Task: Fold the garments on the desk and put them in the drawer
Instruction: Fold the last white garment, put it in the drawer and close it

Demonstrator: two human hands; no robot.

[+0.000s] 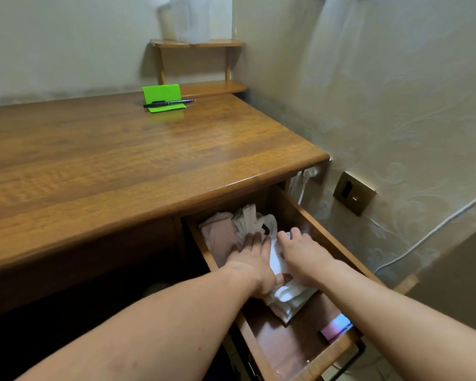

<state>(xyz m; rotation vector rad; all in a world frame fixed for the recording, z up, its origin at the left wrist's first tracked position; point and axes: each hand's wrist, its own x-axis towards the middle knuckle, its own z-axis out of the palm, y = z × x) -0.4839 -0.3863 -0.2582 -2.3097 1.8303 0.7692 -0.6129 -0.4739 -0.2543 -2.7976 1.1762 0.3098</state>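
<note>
The wooden drawer [300,210] under the desk's right end is pulled out. Inside it lie a folded pink garment [220,235] at the back left, a cream garment [252,218] beside it, and a folded white garment [286,294] in the middle. My left hand [252,257] lies flat, palm down, across the pink and white garments with its thumb tucked under the white fold. My right hand [304,253] presses on the white garment's right side, fingers spread and curled over it. The wooden desk [121,160] top bears no garments.
A green card stand [162,96] with a black pen [168,103] sits at the desk's back. A small wooden shelf [201,64] stands in the corner. A small pink and blue object [335,327] lies at the drawer's front. A wall socket [353,192] and white cable [423,235] are on the right.
</note>
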